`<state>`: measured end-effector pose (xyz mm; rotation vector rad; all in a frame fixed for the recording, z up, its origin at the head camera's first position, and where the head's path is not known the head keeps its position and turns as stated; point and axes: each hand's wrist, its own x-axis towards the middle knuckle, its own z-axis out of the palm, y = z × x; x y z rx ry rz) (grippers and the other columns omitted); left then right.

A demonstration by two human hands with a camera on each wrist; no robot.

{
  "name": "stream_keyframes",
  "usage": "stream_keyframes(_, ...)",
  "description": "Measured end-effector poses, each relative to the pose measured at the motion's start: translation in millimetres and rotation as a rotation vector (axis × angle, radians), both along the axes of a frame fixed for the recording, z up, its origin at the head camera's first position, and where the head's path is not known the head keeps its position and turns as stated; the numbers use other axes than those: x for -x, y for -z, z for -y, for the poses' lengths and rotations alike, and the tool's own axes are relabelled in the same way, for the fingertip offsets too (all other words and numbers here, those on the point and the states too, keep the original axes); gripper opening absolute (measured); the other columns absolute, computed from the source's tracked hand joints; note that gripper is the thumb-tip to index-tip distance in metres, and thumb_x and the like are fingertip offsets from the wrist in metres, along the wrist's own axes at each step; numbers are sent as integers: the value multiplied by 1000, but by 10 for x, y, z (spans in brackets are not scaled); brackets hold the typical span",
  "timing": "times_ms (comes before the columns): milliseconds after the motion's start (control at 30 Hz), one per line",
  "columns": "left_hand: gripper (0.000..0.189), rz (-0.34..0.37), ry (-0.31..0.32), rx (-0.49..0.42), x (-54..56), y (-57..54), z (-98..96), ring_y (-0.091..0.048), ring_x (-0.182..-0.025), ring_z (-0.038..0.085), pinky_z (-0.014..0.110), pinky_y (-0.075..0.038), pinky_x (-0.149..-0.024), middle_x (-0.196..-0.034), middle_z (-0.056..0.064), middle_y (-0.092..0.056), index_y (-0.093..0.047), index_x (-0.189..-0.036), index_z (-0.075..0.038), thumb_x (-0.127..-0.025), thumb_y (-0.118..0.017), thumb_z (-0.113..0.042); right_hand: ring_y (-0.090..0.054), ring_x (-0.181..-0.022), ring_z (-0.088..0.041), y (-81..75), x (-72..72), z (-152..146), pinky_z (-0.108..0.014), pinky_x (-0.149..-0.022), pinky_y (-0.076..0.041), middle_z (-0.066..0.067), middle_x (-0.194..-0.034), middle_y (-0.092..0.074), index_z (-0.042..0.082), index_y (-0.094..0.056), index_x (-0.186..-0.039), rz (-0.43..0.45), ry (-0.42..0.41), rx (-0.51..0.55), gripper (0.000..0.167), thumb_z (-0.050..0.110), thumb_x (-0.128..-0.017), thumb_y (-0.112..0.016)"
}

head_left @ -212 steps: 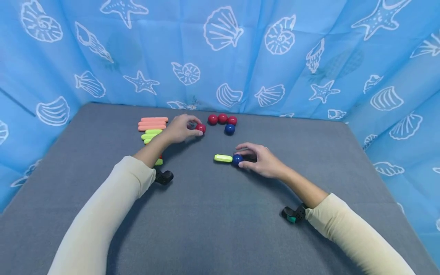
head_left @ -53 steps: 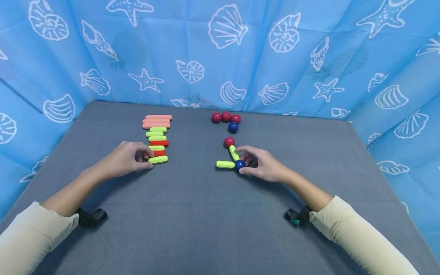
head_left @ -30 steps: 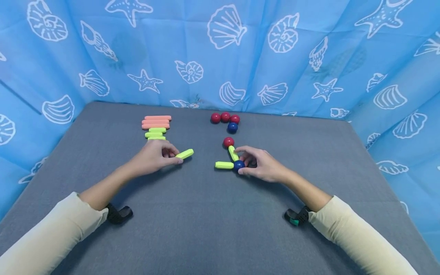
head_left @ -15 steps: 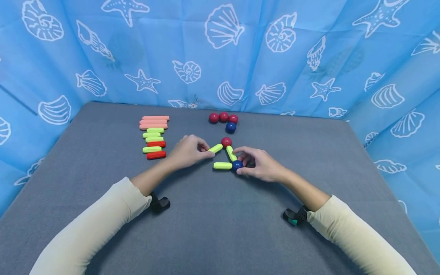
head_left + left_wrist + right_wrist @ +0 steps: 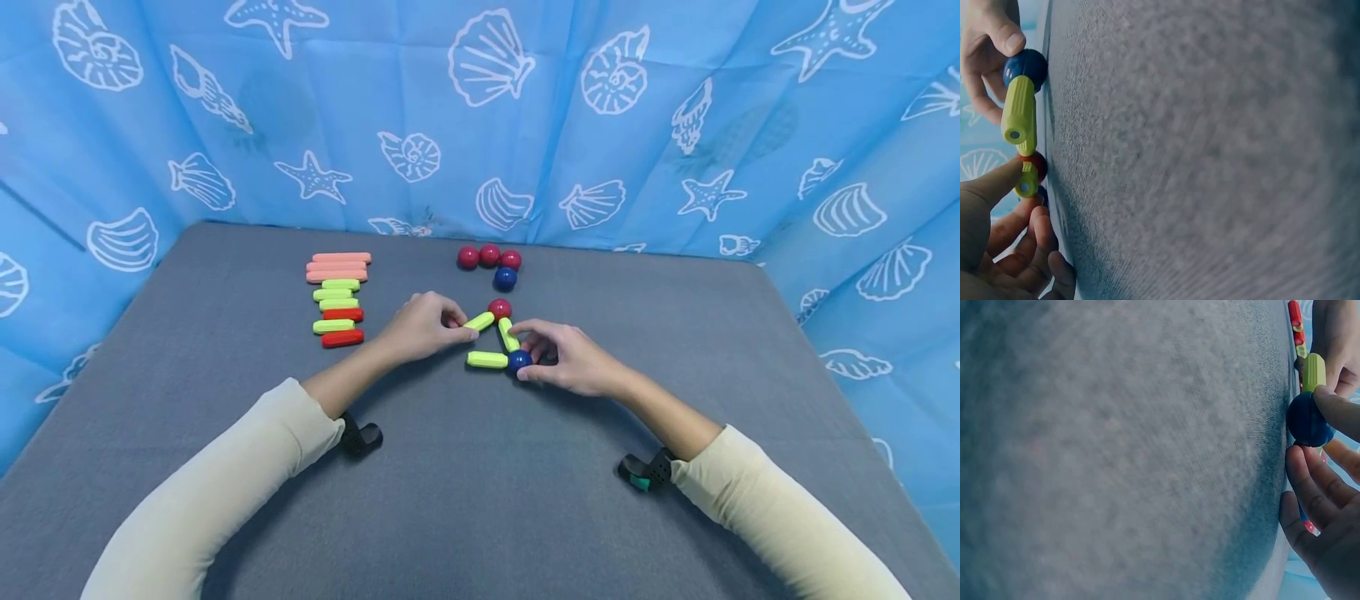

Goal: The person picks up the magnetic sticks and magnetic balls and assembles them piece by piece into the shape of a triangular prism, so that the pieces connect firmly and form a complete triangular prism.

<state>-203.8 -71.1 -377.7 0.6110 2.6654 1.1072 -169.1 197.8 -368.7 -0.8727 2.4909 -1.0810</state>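
Observation:
My left hand [image 5: 423,327] pinches a yellow-green magnetic rod [image 5: 480,322] between thumb and fingers. Its far end meets a red ball [image 5: 500,309]. A second yellow-green rod [image 5: 508,335] runs from that red ball to a blue ball [image 5: 519,360]. Thumb and fingers of my right hand [image 5: 566,358] grip this blue ball, also seen up close in the right wrist view as a blue ball [image 5: 1025,67] held at the left wrist view's top. From it a third yellow-green rod [image 5: 487,360] points left, its other end free, with a metallic dot in the end face.
Behind the joined pieces lie several red balls [image 5: 489,255] and another blue ball [image 5: 506,278]. To the left, salmon rods [image 5: 337,267], yellow-green rods [image 5: 337,295] and red rods [image 5: 342,338] form a column. A blue shell-print curtain [image 5: 480,125] borders the grey table [image 5: 480,500].
Earlier, my left hand placed a red ball by the second rod. It then took a yellow-green rod from the column's near end and brought it right to that ball. My right hand kept holding the blue ball.

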Motion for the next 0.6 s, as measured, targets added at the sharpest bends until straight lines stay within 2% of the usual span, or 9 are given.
stream_keyframes(267,24,40,50,-7,33,39,8,-55,-83,18,32,-44,-74,-86,2,-64,-75,-102,-9,-90,-76,-30,-61,-98,-21,-11,-1,1,-43,-86,-52,-9,-110,-64,4,-52,-139,19,1,-21,58,17,-89,-76)
stream_keyframes(367,25,68,88,-17,56,36,33,-56,-83,17,30,-45,-73,-87,3,-64,-74,-105,-8,-89,-77,-27,-61,-99,-21,-11,-2,4,-43,-86,-52,-9,-111,-64,4,-52,-139,26,1,-23,58,17,-89,-76)
stream_keyframes(500,29,130,165,-26,119,-29,97,-58,-83,18,28,-48,-71,-93,5,-67,-72,-113,-5,-89,-76,-21,-61,-99,-21,-8,3,3,-43,-86,-52,-9,-112,-64,4,-52,-139,25,0,-11,58,17,-89,-76)
stream_keyframes(600,28,149,177,-33,189,-100,137,-60,-85,19,29,-50,-73,-99,5,-69,-72,-116,-5,-93,-71,-22,-61,-99,-21,-8,9,0,-43,-86,-52,-9,-112,-64,4,-52,-139,24,-4,-4,57,17,-89,-76)
